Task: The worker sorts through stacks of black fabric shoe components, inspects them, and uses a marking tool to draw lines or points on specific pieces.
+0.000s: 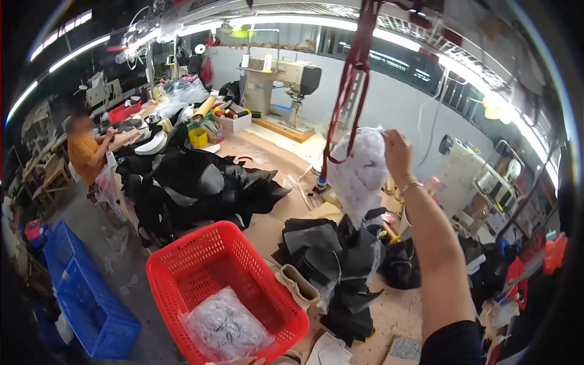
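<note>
Raised over the table, my right hand (396,155) is closed on the top of a clear plastic bag (358,173). The bag hangs down and holds whitish pieces with dark marks. At the lower edge, only a sliver of my left hand (246,361) shows, its fingers at the near rim of a red plastic basket (159,292). That basket has slotted walls and tilts toward me. Inside it lies another clear plastic bag (226,325) with dark handwriting on it. Beneath the hanging bag are stacks of black cut pieces (331,255) on the table.
A large black heap of material (188,182) covers the table's left part. Dark red straps (359,67) hang beside the raised bag. Sewing machines (295,79) stand behind. Blue crates (91,304) are on the floor at left. A person in orange (87,149) sits farther off.
</note>
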`<state>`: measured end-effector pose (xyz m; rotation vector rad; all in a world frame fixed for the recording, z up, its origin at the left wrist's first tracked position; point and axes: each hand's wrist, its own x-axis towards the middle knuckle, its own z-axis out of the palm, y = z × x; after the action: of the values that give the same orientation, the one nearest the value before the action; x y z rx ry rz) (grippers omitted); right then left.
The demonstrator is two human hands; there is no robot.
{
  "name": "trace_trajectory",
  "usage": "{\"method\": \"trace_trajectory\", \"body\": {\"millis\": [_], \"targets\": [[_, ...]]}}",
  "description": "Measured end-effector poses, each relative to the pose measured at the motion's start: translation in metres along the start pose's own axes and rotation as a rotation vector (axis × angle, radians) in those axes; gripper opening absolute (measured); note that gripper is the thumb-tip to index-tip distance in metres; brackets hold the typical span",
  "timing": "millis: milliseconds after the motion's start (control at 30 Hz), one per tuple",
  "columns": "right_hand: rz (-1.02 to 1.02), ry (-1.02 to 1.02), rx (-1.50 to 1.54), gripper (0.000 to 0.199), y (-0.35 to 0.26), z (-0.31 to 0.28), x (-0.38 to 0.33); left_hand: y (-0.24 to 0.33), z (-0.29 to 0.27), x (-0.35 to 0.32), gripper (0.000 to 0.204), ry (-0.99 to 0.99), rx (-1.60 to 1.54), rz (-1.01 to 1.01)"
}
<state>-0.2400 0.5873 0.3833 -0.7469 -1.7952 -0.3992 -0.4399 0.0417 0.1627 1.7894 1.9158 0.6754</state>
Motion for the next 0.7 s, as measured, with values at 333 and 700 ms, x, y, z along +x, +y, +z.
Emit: {"method": "trace_trajectory", "body": {"millis": [333, 700], "targets": [[0.466, -0.169, 0.227, 0.007, 0.036, 0.166, -0.123, 0.003, 0.014, 0.011, 0.026, 0.084, 0.3, -0.012], [0.635, -0.174, 0.215, 0.025, 0.073, 0.1, -0.099, -0.015, -0.03, 0.071, 0.034, 0.295, -0.043, 0.195]]}}
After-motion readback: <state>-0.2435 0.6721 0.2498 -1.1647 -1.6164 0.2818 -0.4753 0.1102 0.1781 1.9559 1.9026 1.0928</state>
